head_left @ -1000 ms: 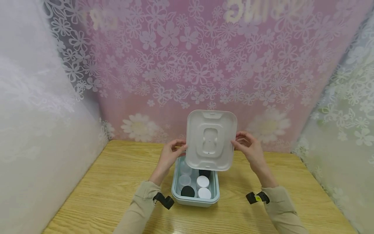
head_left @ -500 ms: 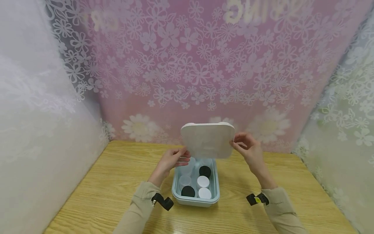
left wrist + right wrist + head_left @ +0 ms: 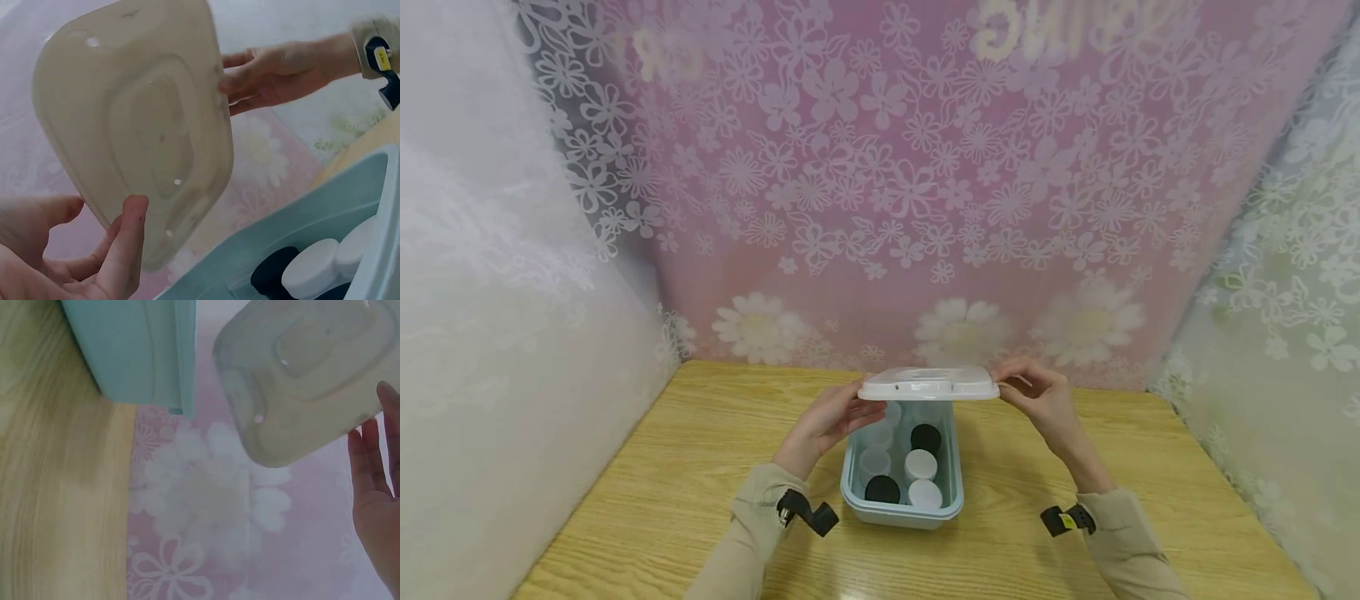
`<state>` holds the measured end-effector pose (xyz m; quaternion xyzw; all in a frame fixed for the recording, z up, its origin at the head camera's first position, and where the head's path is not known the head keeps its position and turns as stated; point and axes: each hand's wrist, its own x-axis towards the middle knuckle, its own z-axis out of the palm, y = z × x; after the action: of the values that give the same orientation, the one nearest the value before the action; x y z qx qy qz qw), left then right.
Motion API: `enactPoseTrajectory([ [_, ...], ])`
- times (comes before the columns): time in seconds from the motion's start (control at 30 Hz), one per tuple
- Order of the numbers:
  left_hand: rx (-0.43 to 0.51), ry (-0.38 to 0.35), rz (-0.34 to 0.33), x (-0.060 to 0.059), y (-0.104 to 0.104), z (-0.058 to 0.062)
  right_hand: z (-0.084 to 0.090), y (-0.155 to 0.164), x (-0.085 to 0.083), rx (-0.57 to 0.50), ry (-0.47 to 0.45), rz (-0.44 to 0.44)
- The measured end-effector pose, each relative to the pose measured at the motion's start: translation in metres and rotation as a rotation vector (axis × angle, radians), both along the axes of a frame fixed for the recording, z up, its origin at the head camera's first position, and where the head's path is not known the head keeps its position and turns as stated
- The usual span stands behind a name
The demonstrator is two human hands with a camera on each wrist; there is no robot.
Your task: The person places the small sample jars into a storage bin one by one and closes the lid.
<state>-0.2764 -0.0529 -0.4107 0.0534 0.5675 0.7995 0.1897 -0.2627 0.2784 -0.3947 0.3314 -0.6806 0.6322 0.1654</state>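
Observation:
A white square lid (image 3: pixel 928 383) hovers level above the far end of a pale blue box (image 3: pixel 898 515) on the wooden table. My left hand (image 3: pixel 852 407) pinches the lid's left edge and my right hand (image 3: pixel 1011 385) pinches its right edge. Several small jars stand inside the box, some with black caps (image 3: pixel 882 490) and some with white caps (image 3: pixel 921 463). The left wrist view looks up at the lid's underside (image 3: pixel 137 125), with my left fingers (image 3: pixel 125 244) beneath it and the right hand (image 3: pixel 269 72) at its far edge. The right wrist view has the lid (image 3: pixel 306 369) and box wall (image 3: pixel 137 350).
The box stands mid-table on a wooden top (image 3: pixel 685 467). A pink flowered curtain (image 3: pixel 880 208) hangs close behind, and pale lace curtains close in the left (image 3: pixel 490 333) and right (image 3: pixel 1285 333) sides.
The lid stood upright with its underside facing me; both hands have tipped it down until it lies level, lower over the box's far end.

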Motion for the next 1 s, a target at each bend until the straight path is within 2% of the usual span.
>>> enactPoseTrajectory([
  [0.23,-0.005,-0.013,0.005,-0.002,-0.002,-0.002,-0.006,0.0,-0.001,0.009,-0.008,-0.037],
  [0.47,0.102,-0.049,-0.001,-0.001,-0.006,-0.001,-0.01,-0.004,0.001,0.018,-0.064,-0.084],
  [0.6,0.131,-0.053,0.0,0.0,-0.01,-0.001,-0.009,-0.007,0.001,0.024,-0.055,-0.086],
  [0.67,0.126,-0.04,-0.001,0.0,-0.013,-0.001,-0.007,-0.008,0.002,0.039,-0.078,-0.101],
  [0.8,0.095,-0.01,-0.013,-0.001,-0.019,-0.003,0.0,-0.009,0.007,0.062,-0.252,-0.102],
  [0.9,0.072,0.008,-0.027,-0.001,-0.022,-0.005,0.005,-0.01,0.012,0.069,-0.433,-0.044],
  [1.0,0.058,0.011,-0.035,-0.002,-0.024,-0.007,0.007,-0.012,0.015,0.086,-0.561,0.014],
])
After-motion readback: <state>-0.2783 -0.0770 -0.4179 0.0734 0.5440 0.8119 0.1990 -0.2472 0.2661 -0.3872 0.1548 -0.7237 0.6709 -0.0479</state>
